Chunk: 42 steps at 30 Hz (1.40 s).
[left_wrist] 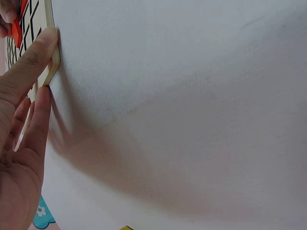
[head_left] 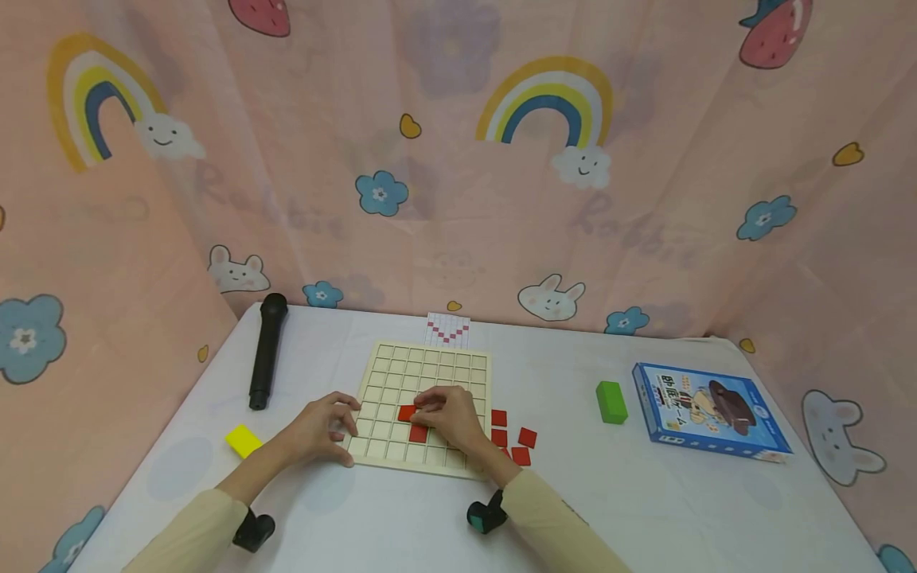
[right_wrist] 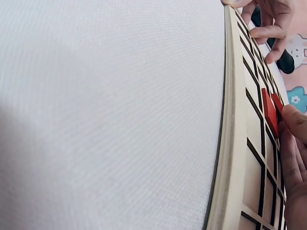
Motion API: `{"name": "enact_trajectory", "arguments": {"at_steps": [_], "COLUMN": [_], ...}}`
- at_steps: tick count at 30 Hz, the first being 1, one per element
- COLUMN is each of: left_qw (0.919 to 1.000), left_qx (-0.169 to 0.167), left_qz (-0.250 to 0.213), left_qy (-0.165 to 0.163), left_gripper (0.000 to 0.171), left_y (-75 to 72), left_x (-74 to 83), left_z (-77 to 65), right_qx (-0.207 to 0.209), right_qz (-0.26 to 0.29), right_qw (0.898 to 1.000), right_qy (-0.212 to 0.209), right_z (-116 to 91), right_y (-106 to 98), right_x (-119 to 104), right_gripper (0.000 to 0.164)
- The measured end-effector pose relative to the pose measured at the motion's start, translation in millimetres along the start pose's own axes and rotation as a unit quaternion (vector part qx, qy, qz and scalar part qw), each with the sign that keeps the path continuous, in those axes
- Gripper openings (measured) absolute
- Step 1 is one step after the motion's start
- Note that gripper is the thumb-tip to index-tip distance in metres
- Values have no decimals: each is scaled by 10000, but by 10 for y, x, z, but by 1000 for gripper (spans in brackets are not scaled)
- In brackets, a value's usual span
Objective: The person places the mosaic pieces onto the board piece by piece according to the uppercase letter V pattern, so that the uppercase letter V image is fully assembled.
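A cream grid board (head_left: 401, 364) lies on the white table. My left hand (head_left: 324, 430) grips its near left corner; in the left wrist view the thumb (left_wrist: 41, 45) lies over the edge, with a finger below at the side. My right hand (head_left: 451, 414) reaches over the board's middle, thumb and fingertips bent together at a red tile (head_left: 406, 413). One row nearer and slightly right lies a second red tile (head_left: 418, 434). From the right wrist view, the right thumb (right_wrist: 293, 120) meets the tiles' edge, and the fingers hide what lies beneath them.
Several loose red tiles (head_left: 527, 438) lie right of the board. A pattern card (head_left: 447, 329) stands behind it. Farther right are a green block (head_left: 611, 402) and a blue game box (head_left: 712, 410). A black microphone-like stick (head_left: 267, 350) and a yellow block (head_left: 243, 440) are at left.
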<state>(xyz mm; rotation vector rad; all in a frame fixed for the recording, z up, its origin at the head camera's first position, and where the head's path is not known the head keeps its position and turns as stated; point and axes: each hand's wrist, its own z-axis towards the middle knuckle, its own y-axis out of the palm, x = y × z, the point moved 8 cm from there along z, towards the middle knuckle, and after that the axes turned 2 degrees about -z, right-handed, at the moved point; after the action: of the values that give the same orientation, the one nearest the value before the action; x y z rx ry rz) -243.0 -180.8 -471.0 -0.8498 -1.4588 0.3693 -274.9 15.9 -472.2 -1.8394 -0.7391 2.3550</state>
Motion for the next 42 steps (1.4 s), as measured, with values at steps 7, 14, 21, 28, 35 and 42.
{"name": "enact_trajectory", "arguments": {"at_steps": [7, 14, 21, 28, 35, 42], "left_qw": [10000, 10000, 10000, 10000, 9999, 9997], "left_qx": [-14, -11, -4, -10, -23, -77], "left_qz": [8, 31, 22, -38, -28, -1], "left_qy": [-39, -78, -66, -75, -133, -213], "left_gripper": [38, 37, 38, 38, 37, 37], "left_y": [3, -3, -4, 0, 1, 3], "left_x": [-3, -1, -2, 5, 15, 7], "left_z": [4, -3, 0, -4, -14, -3], "right_qx": [-26, -223, -321, -418, -438, -84], "right_qz": [61, 237, 434, 626, 662, 560], "right_qw": [10000, 9994, 9985, 9969, 9963, 9957], "right_qy": [50, 100, -27, 212, 319, 739], "right_z": [8, 3, 2, -37, -189, -364], "right_y": [-4, 13, 33, -11, -250, -667], "right_x": [12, 0, -33, 32, 43, 222], "right_gripper": [21, 22, 23, 24, 30, 34]}}
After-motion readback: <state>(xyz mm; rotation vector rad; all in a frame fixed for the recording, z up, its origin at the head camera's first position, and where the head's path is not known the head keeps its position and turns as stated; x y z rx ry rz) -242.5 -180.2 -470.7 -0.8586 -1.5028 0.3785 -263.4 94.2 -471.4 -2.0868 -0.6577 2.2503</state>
